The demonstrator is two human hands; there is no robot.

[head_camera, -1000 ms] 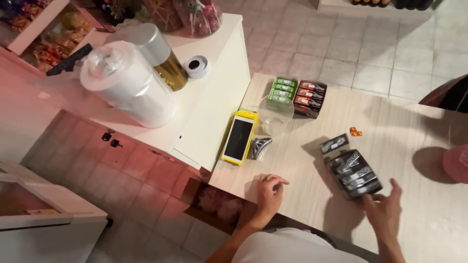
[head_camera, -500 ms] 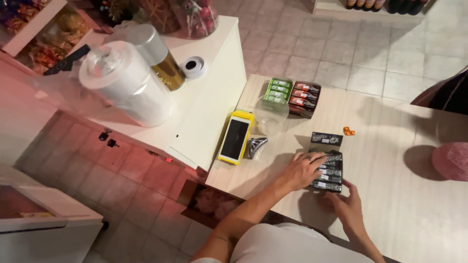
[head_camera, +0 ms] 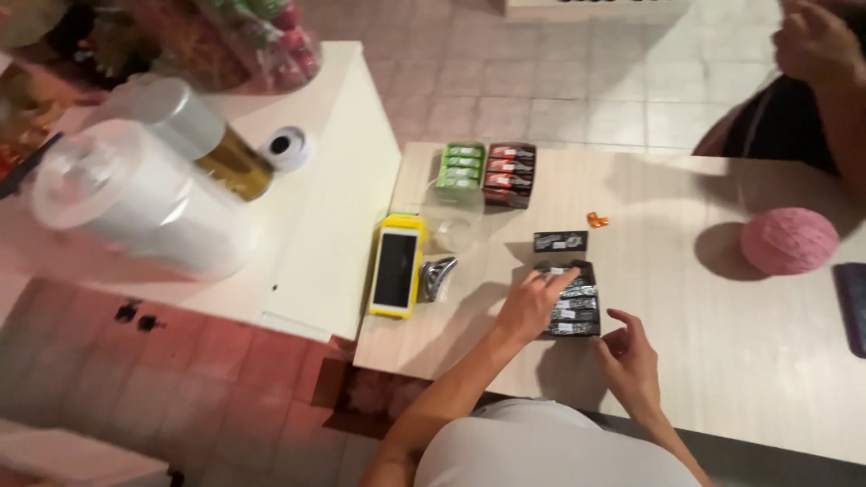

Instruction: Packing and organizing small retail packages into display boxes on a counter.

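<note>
Black, glossy small packets sit packed in a low open display box (head_camera: pixel 572 302) on the pale wood-grain counter (head_camera: pixel 740 361), and the left hand (head_camera: pixel 532 305) lies on them from the box's near-left side, fingers stretched flat across the upper packets, pressing rather than gripping anything. The right hand (head_camera: pixel 629 361) hovers just off the box's near-right corner, fingers loosely curled and empty; whether a fingertip touches the box I cannot tell. One loose black packet (head_camera: pixel 560 241) lies just beyond the left fingertips, apart from the box.

Squaring the packets would go best with the right hand bracing the box's corner while the left pushes lightly and evenly, so the box does not skid and the row does not buckle upward.

Left of the left hand, near it, are a crumpled silvery wrapper (head_camera: pixel 438 275) and a yellow-cased handheld terminal with a dark screen (head_camera: pixel 396 271), the terminal close to the counter's left edge. Farther ahead stand a green packet tray (head_camera: pixel 462 166) and a red-and-black packet tray (head_camera: pixel 510 172). A tiny orange sweet (head_camera: pixel 596 219) lies past the loose packet. To the right of the right hand the counter runs open toward a pink ball of yarn (head_camera: pixel 788 240), well apart. Another person's hand (head_camera: pixel 816 41) is at the far right.
</note>
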